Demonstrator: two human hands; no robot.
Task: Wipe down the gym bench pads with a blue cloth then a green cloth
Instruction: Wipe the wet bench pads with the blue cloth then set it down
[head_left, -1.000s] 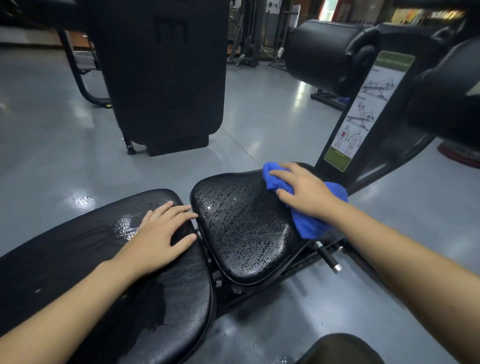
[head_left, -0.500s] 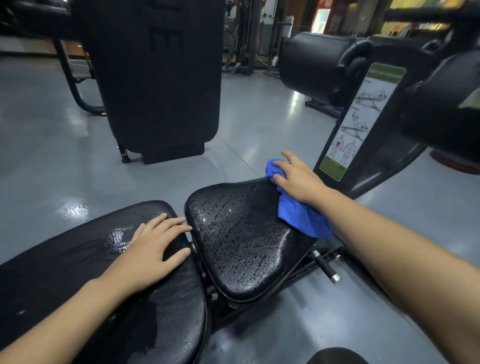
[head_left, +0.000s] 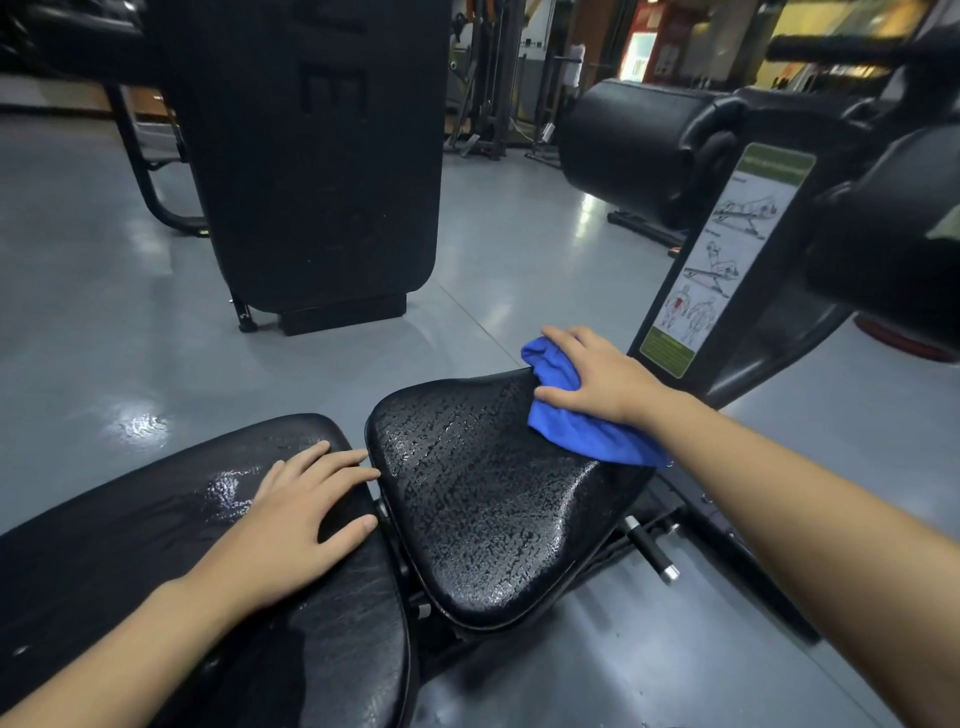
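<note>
Blue cloth on seat pad, centre-right of frame.
R hand (head_left: 597, 379) presses blue cloth (head_left: 582, 431) flat-fingered onto wet seat pad (head_left: 483, 499) far edge; L hand (head_left: 296, 525) rests open, fingers spread, on back pad (head_left: 156, 545), lower left.

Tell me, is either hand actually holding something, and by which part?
The right hand presses flat on the upper part of the bunched blue cloth, against the seat pad. The left hand rests open on the long pad, holding nothing.
</note>
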